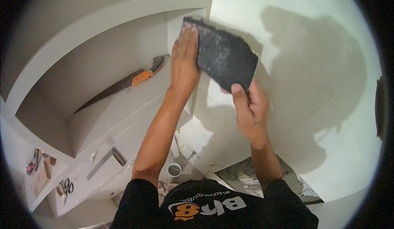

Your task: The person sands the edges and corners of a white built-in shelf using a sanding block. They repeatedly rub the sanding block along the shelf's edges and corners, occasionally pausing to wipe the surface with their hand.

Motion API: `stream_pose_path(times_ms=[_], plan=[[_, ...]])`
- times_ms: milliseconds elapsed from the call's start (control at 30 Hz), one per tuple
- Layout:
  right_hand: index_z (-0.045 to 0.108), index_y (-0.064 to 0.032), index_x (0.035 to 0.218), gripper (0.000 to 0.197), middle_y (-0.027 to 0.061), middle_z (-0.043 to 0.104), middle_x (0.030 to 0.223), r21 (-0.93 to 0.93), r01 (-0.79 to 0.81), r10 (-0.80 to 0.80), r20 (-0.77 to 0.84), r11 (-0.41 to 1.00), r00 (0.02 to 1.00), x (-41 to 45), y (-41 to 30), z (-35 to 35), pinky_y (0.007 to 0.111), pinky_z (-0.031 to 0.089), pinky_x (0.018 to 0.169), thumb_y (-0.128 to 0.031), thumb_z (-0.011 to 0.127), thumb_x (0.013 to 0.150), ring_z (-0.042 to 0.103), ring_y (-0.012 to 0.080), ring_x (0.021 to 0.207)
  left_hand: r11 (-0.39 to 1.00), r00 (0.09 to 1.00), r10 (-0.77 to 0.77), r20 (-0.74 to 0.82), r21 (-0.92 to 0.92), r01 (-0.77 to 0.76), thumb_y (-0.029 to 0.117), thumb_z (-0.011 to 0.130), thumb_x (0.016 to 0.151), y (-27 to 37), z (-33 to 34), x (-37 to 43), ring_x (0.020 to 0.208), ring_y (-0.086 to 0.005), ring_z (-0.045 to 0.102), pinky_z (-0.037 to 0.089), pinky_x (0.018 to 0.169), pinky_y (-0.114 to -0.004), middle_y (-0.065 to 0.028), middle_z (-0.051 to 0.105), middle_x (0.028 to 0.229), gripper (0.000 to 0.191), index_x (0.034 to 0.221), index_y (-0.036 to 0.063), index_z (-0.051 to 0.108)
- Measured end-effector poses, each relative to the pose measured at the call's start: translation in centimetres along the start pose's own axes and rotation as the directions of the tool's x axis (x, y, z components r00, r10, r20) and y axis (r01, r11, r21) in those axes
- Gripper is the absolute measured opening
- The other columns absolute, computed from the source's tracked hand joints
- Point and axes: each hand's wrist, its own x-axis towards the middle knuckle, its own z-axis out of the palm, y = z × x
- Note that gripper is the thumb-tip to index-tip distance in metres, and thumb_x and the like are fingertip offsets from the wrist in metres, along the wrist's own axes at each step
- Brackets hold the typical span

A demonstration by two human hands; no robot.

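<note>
A dark, flat rectangular piece (226, 56), whitish with dust and ragged along one long edge, is held up before a white wall; its material is uncertain. My left hand (186, 55) lies with its fingers flat together on the left end of its face. The lower right corner is pinched between the thumb and fingers of my right hand (251, 109). The piece looks slightly blurred. Whether it touches the wall behind cannot be told.
A handsaw (135, 78) lies on a shelf at left. Lower down are a try square (106, 163), scissors (68, 189), and pliers (36, 159). A white cup (174, 169) stands near my left elbow. Rough bare cement (243, 175) shows below my right arm.
</note>
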Motion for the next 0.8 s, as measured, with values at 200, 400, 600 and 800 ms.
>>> stream_pose_path(times_ms=[200, 400, 600, 800], plan=[[0.057, 0.0022, 0.133, 0.035, 0.0135, 0.071, 0.097, 0.099, -0.016, 0.031, -0.157, 0.995, 0.987, 3.5, 0.6, 0.6, 0.031, 0.054, 0.073, -0.016, 0.055, 0.103, 0.067, 0.0134, 0.082, 0.999, 0.999, 0.005, 0.038, 0.037, -0.006, -0.001, 0.063, 0.088, -0.5, 2.9, 3.0, 0.149, -0.0365, 0.038, 0.027, 0.124, -0.053, -0.021, 0.042, 0.159, 0.068, 0.152, 0.0001, 0.041], [0.059, 0.0023, 0.129, 0.034, 0.0113, 0.069, 0.086, -0.124, -0.097, 0.097, -0.005, 0.988, 0.995, 1.2, 0.0, 0.1, 0.032, 0.053, 0.068, -0.018, 0.056, 0.102, 0.065, 0.0137, 0.074, 0.996, 0.986, -0.047, 0.16, 0.078, 0.035, -0.001, 0.063, 0.087, -0.5, 0.9, -1.7, 0.149, -0.0373, 0.037, 0.026, 0.124, -0.054, -0.0237, 0.041, 0.158, 0.068, 0.151, -0.0025, 0.041], [0.06, 0.0017, 0.129, 0.035, 0.0144, 0.068, 0.082, -0.192, -0.097, 0.064, -0.17, 0.977, 0.983, 3.8, -1.5, -0.1, 0.034, 0.053, 0.068, -0.02, 0.056, 0.101, 0.066, 0.0188, 0.071, 0.999, 0.999, 0.03, 0.034, 0.031, -0.031, -0.001, 0.056, 0.09, 0.3, 2.3, 3.5, 0.149, -0.0375, 0.036, 0.025, 0.124, -0.054, -0.025, 0.04, 0.158, 0.062, 0.15, -0.005, 0.041], [0.06, 0.0009, 0.128, 0.037, 0.017, 0.069, 0.087, -0.229, -0.173, 0.187, 0.038, 0.958, 0.982, 0.9, -0.1, -0.7, 0.039, 0.053, 0.069, -0.022, 0.058, 0.1, 0.069, 0.0233, 0.073, 0.996, 0.978, -0.062, 0.197, 0.068, 0.049, -0.003, 0.054, 0.091, -0.2, 2.2, -3.1, 0.148, -0.038, 0.038, 0.027, 0.123, -0.054, -0.0258, 0.041, 0.157, 0.061, 0.15, -0.0048, 0.042]])
